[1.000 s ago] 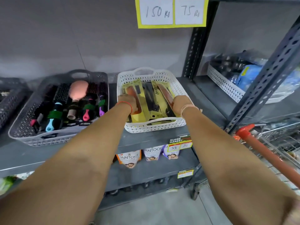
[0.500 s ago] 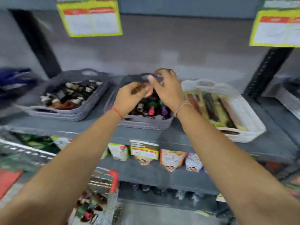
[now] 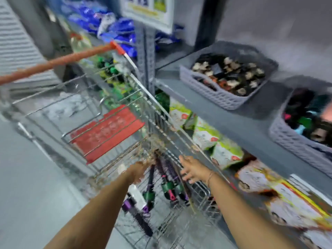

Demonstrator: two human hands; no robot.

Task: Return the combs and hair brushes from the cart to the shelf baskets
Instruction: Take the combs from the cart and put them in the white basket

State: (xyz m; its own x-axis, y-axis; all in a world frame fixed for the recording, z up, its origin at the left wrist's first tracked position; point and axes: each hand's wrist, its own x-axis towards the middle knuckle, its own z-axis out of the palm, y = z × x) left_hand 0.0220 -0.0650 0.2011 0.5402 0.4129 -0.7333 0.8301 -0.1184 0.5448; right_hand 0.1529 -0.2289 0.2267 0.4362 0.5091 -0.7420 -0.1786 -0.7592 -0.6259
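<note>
A wire shopping cart (image 3: 125,97) with an orange handle stands left of the shelf. In its basket lie several round hair brushes (image 3: 167,184) with purple, pink and green handles. My left hand (image 3: 140,170) reaches down into the cart beside the brushes; motion blur hides whether it grips anything. My right hand (image 3: 193,169) hovers over the brushes with fingers spread, holding nothing. On the shelf, a grey basket (image 3: 221,94) holds hair clips. A second grey basket (image 3: 291,139) at the right edge holds hair brushes.
The cart's red child-seat flap (image 3: 106,133) is folded down. The lower shelf holds green and white packets (image 3: 206,135) and yellow packs (image 3: 280,196). Blue bags (image 3: 115,27) sit on the far shelf. A grey shelf upright (image 3: 145,56) stands by the cart.
The view has swung left and down from the shelf baskets to the cart. Both hands have left the grey brush basket and moved down into the cart over the brushes.
</note>
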